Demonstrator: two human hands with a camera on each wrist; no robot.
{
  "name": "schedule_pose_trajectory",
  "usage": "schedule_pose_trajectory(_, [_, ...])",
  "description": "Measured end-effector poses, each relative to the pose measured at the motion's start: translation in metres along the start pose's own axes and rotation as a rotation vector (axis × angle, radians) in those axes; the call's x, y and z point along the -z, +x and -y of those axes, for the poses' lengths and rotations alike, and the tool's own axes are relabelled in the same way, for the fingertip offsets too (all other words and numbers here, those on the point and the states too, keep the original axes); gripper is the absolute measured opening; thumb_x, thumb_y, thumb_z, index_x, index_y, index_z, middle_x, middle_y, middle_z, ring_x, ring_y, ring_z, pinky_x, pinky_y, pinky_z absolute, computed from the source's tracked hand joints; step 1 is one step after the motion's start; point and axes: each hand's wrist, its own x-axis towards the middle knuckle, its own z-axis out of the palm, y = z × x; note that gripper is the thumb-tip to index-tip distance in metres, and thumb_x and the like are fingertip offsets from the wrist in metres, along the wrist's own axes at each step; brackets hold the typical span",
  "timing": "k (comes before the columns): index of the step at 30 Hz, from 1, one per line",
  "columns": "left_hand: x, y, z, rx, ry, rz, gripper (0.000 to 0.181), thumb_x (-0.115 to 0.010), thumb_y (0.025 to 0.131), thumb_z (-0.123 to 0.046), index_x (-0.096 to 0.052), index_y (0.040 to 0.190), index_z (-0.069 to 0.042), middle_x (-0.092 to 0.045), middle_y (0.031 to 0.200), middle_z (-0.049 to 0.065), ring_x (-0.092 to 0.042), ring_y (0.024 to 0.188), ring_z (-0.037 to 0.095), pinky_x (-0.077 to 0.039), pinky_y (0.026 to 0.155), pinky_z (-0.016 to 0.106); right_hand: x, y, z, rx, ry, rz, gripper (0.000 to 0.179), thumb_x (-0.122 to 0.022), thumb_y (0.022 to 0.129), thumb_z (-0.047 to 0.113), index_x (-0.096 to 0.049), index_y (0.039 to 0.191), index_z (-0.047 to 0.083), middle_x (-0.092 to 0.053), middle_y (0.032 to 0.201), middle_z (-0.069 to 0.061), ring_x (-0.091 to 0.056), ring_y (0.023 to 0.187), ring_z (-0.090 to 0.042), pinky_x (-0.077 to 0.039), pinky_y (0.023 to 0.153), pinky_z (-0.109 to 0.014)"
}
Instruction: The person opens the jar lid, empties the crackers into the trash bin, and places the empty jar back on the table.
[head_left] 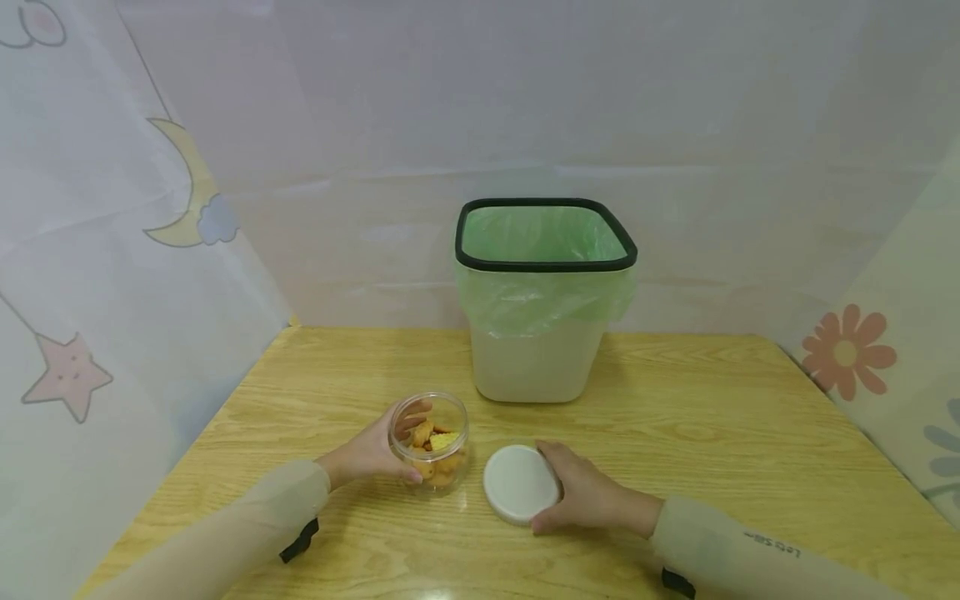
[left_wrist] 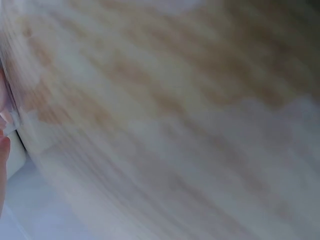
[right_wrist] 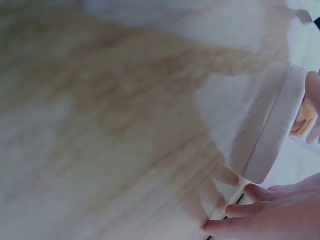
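Note:
A clear round jar [head_left: 442, 479] stands with its mouth uncovered on the wooden table, partly filled with orange and yellow snack pieces [head_left: 444, 441]. My left hand [head_left: 375, 446] grips it from the left, the thumb along the near side and the fingers round the far side. Just to its right is a round white lid [head_left: 521, 484], flat side up. My right hand [head_left: 588, 492] holds this lid by its right edge, with thumb and fingers spread to either side. In the right wrist view the lid's thick rim [right_wrist: 267, 130] shows low over the tabletop, the fingertips beside it.
Behind the jar and lid stands a white trash bin [head_left: 536, 367] with a black rim and a green liner bag [head_left: 540, 292]. The wooden table [head_left: 712, 433] reaches back to a pale curtain [head_left: 360, 100]. More printed cloth hangs at both sides.

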Motion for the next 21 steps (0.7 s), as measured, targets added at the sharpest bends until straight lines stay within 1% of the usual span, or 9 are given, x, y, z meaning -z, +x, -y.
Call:
schedule_pose_trajectory(4, [0.000, -0.002, 0.000, 0.000, 0.003, -0.014, 0.105, -0.086, 0.074, -0.010, -0.015, 0.152, -0.001, -0.018, 0.156, 0.024, -0.018, 0.139, 0.051, -0.021, 0.108, 0.064, 0.004, -0.002, 0.002, 0.003, 0.061, -0.006, 0.104, -0.085, 0.075, 0.033, -0.024, 0.142, -0.019, -0.031, 0.142, -0.040, -0.032, 0.131, -0.054, -0.027, 0.105, -0.064])
schedule_pose_trajectory(7, [0.001, -0.004, 0.001, -0.009, 0.025, -0.028, 0.104, -0.085, 0.075, -0.009, -0.015, 0.152, -0.001, -0.019, 0.155, 0.025, -0.019, 0.138, 0.053, -0.022, 0.107, 0.066, 0.008, -0.004, 0.004, -0.009, 0.094, -0.019, 0.100, -0.082, 0.078, 0.031, -0.024, 0.143, -0.018, -0.032, 0.144, -0.038, -0.029, 0.133, -0.054, -0.026, 0.105, -0.065])
schedule_pose_trajectory(10, [0.002, -0.006, 0.001, -0.015, 0.033, -0.043, 0.104, -0.084, 0.076, -0.010, -0.014, 0.152, 0.000, -0.020, 0.154, 0.026, -0.020, 0.138, 0.053, -0.022, 0.107, 0.066, 0.012, -0.005, 0.005, -0.021, 0.102, -0.045, 0.093, -0.079, 0.082, 0.030, -0.027, 0.144, -0.016, -0.032, 0.145, -0.036, -0.030, 0.133, -0.054, -0.027, 0.104, -0.065])
schedule_pose_trajectory(13, [0.003, -0.009, 0.001, -0.023, 0.027, -0.057, 0.106, -0.084, 0.077, -0.013, -0.011, 0.152, 0.000, -0.019, 0.154, 0.027, -0.019, 0.138, 0.053, -0.022, 0.107, 0.066, 0.016, -0.005, 0.006, -0.016, 0.102, -0.094, 0.083, -0.075, 0.086, 0.028, -0.031, 0.143, -0.014, -0.036, 0.144, -0.035, -0.035, 0.130, -0.053, -0.032, 0.102, -0.063])
schedule_pose_trajectory(17, [0.005, -0.012, 0.000, -0.022, 0.019, -0.069, 0.106, -0.083, 0.079, -0.016, -0.009, 0.153, -0.001, -0.017, 0.155, 0.025, -0.018, 0.139, 0.052, -0.023, 0.107, 0.065, 0.022, -0.005, 0.007, -0.008, 0.088, -0.182, 0.070, -0.072, 0.089, 0.025, -0.040, 0.138, -0.013, -0.045, 0.138, -0.032, -0.041, 0.126, -0.052, -0.037, 0.099, -0.062])
schedule_pose_trajectory(21, [0.006, -0.014, 0.000, -0.022, 0.011, -0.077, 0.106, -0.083, 0.079, -0.016, -0.009, 0.153, -0.003, -0.017, 0.155, 0.025, -0.019, 0.139, 0.051, -0.023, 0.107, 0.065, 0.027, -0.006, 0.007, -0.021, 0.083, -0.234, 0.065, -0.072, 0.089, 0.023, -0.044, 0.135, -0.013, -0.049, 0.134, -0.031, -0.044, 0.123, -0.051, -0.040, 0.096, -0.062])
